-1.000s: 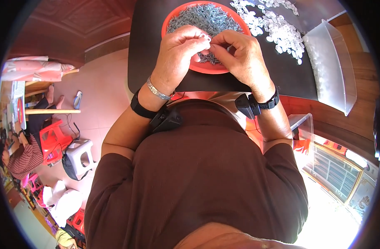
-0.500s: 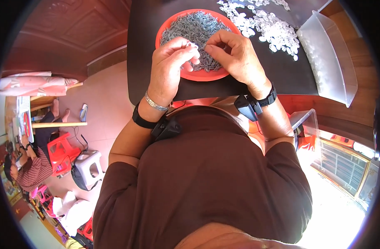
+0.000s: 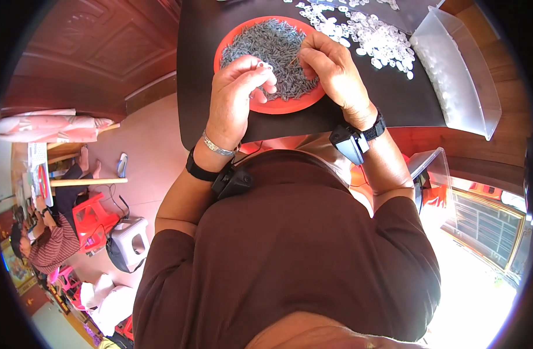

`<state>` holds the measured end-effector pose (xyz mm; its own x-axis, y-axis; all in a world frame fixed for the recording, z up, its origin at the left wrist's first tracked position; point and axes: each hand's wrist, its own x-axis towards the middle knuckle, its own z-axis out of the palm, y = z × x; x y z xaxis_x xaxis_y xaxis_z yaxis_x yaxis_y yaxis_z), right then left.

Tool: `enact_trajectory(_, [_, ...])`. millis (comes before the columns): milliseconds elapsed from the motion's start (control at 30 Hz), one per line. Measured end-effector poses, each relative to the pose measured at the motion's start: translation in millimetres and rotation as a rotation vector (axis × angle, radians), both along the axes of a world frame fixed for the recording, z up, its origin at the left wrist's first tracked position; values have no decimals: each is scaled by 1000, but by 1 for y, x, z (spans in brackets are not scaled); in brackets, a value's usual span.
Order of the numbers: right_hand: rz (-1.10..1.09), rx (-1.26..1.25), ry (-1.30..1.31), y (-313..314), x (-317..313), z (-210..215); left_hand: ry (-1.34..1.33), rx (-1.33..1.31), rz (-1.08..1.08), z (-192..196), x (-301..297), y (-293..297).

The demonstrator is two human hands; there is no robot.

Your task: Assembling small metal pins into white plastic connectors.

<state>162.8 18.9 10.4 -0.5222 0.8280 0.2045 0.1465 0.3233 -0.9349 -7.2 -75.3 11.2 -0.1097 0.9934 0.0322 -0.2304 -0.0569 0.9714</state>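
My left hand (image 3: 234, 96) is over the left side of a red round basin (image 3: 288, 107), thumb and forefinger pinching a small clear plastic piece (image 3: 265, 65). Grey screws (image 3: 266, 38) fill the basin in a loose heap. Above its right side my right hand (image 3: 336, 72) is closed in a pinch, fingertips close over the screws. What it holds, if anything, is too small to make out.
Many small clear plastic pieces (image 3: 383, 43) lie spread on the dark table (image 3: 388, 102). To their right stands a translucent bin (image 3: 473, 104) with whitish pieces inside. At far left a person (image 3: 54, 244) sits near a red stool (image 3: 95, 218) and a grey stool (image 3: 130, 241).
My right hand has moved a little right, away from my left, and its fingers have curled in more. My left hand keeps its pinch on the plastic piece. The view has shifted slightly.
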Motion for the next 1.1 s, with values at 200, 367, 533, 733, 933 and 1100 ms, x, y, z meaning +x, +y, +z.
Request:
enact_trajectory(200, [-72,144,-141,-5,-3,4,-4,13,-11,0,-1,0])
enact_trajectory(367, [-58,233,-202,-10,-8,2,-20,1,8,2,-2,-3])
enact_trajectory(533, [-54,401,-106,-15,-10,11,-11,40,13,14,-6,-1])
enact_trajectory(733, [-6,378,-55,15,-3,51,-178,159,30,47,-12,22])
enact_trajectory(933, [212,-14,154,68,-8,54,-69,237,0,64,-12,81])
enact_trajectory(1100, [234,-105,231,81,-6,43,14,206,50,57,-12,101])
